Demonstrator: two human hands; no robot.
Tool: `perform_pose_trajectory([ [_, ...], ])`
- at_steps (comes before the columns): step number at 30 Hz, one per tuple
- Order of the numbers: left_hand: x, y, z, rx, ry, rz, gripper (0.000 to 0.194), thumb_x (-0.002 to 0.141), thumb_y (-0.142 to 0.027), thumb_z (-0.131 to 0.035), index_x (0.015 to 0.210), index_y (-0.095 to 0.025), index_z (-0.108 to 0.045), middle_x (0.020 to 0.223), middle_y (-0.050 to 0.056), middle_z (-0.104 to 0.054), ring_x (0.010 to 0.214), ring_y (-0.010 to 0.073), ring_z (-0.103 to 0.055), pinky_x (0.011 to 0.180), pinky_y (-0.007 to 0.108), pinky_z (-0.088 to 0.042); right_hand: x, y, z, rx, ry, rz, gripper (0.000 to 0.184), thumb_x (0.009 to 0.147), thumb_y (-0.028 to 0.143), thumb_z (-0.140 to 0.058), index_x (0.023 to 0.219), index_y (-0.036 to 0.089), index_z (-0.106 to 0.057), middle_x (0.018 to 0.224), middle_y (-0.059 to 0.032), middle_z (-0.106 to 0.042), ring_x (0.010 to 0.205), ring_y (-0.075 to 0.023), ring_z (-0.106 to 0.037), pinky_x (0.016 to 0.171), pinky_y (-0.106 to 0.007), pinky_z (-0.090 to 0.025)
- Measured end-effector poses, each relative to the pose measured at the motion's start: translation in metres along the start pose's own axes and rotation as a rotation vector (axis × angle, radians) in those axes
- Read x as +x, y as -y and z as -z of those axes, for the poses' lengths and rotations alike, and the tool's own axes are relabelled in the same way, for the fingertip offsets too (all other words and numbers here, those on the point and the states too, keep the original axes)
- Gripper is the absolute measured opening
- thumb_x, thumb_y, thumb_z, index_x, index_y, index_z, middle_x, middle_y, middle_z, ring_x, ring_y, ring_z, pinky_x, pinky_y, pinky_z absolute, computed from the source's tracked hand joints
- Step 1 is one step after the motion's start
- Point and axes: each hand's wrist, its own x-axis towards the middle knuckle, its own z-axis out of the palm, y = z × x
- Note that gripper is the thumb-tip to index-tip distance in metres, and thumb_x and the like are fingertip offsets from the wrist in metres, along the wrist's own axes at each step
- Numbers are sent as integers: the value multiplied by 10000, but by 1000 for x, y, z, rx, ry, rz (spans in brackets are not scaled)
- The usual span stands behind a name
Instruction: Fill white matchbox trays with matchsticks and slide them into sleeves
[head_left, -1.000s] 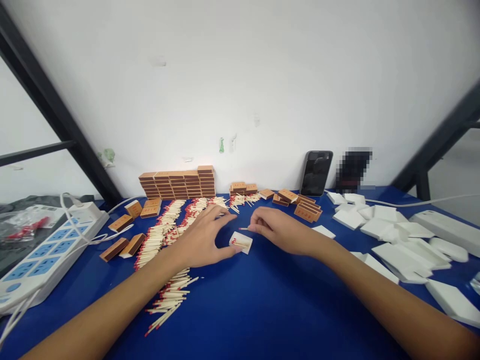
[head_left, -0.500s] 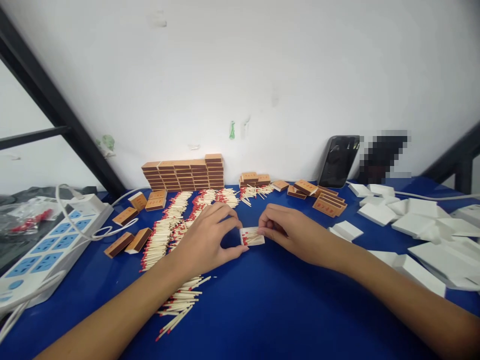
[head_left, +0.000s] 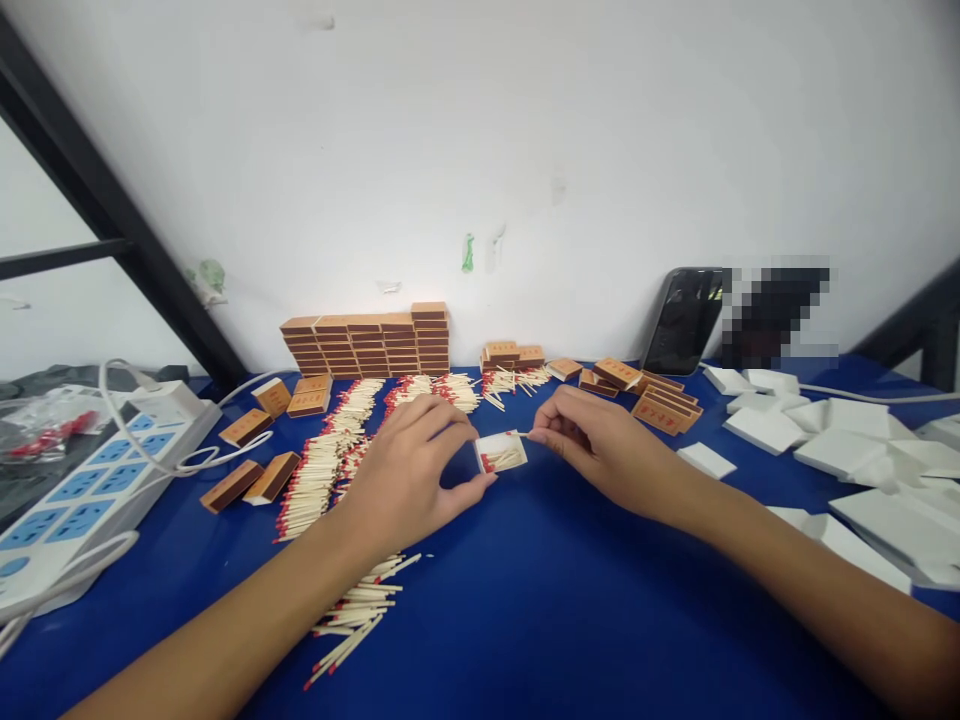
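A small white matchbox tray point(head_left: 491, 443) with several red-headed matches point(head_left: 507, 458) in it is tilted above the blue table. My left hand point(head_left: 409, 465) grips its left end between thumb and fingers. At the tray's upper right edge, my right hand point(head_left: 596, 440) pinches the plain end of a single match point(head_left: 520, 435), its red head over the tray. Long rows of loose matches point(head_left: 315, 480) lie beside and partly behind my left hand. A smaller match pile point(head_left: 517, 380) is spread beyond the tray.
Stacked matchboxes point(head_left: 367, 345) stand against the wall, with loose boxes point(head_left: 232, 487) at the left. Matchbox sleeves point(head_left: 664, 410) lie back right. White trays point(head_left: 840, 440) heap up at the right. A phone point(head_left: 684, 322) leans on the wall; a power strip point(head_left: 97, 490) lies left.
My right hand has moved up and right, drawing a match partly out past the tray's right edge. The tray has tilted and risen slightly, still in my left hand.
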Motion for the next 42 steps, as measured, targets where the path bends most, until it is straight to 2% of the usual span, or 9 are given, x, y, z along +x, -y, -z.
perform_pose_trajectory([
  [8, -1, 6, -4, -72, 40, 8, 247, 968, -335, -818, 1114, -165, -714, 1133, 96, -729, 1141, 285, -649, 1041, 478, -542, -2, 7, 0, -14, 41, 76, 128, 1088, 274, -609, 974, 224, -640, 925, -31, -660, 751, -168, -574, 681, -295, -443],
  [16, 0, 2, -3, -193, 134, 23, 247, 947, -364, -841, 1066, -185, -722, 1133, 77, -743, 1130, 280, -646, 1039, 474, -543, -6, 15, -13, -5, 82, 91, 101, 1043, 201, -641, 946, 221, -660, 936, -27, -663, 767, -164, -604, 697, -293, -446],
  [20, -2, 2, -5, -205, 137, 32, 225, 940, -338, -840, 1059, -194, -715, 1120, 71, -738, 1119, 276, -653, 1045, 472, -544, 4, 2, -13, 43, -46, -29, 214, 1062, 349, -633, 900, 225, -699, 829, -18, -651, 702, -169, -562, 661, -311, -431],
  [23, -5, 5, -8, -179, 127, 4, 234, 957, -350, -821, 1072, -188, -696, 1125, 81, -733, 1138, 286, -652, 1052, 484, -548, 24, -16, -13, -7, -142, -187, 255, 1028, 354, -637, 817, 219, -685, 751, -17, -649, 672, -180, -549, 651, -331, -419],
  [26, -6, 8, -9, -152, 130, -23, 220, 978, -348, -792, 1092, -192, -687, 1136, 88, -732, 1164, 299, -652, 1061, 496, -550, 48, -30, -19, -47, -83, -236, 159, 958, 336, -712, 864, 209, -701, 810, -29, -687, 709, -188, -583, 683, -332, -434],
  [30, -6, 11, -8, -120, 136, -37, 226, 981, -347, -782, 1092, -177, -683, 1122, 101, -726, 1154, 312, -651, 1038, 510, -569, 68, -33, -34, -131, 13, -227, 172, 948, 335, -728, 846, 209, -670, 880, -53, -716, 812, -207, -625, 735, -329, -437],
  [37, -7, 11, -10, -105, 126, -52, 235, 967, -337, -796, 1051, -154, -676, 1059, 96, -716, 1094, 303, -659, 982, 496, -591, 61, -30, -34, -139, 67, -285, 208, 976, 304, -662, 788, 220, -638, 785, -39, -705, 710, -196, -603, 653, -323, -412],
  [39, -7, 10, -11, -105, 125, -64, 237, 968, -336, -794, 1056, -149, -680, 1059, 97, -715, 1111, 308, -659, 1007, 500, -582, 59, -31, -35, -140, 32, -300, 173, 980, 323, -659, 841, 221, -654, 816, -38, -711, 728, -198, -611, 661, -321, -421],
  [42, -6, 9, -12, -112, 138, -84, 225, 975, -335, -784, 1058, -153, -682, 1071, 100, -718, 1127, 314, -660, 1032, 506, -571, 62, -32, -41, -180, -93, -308, 209, 969, 402, -703, 878, 221, -653, 871, -46, -706, 790, -211, -623, 696, -325, -424],
])
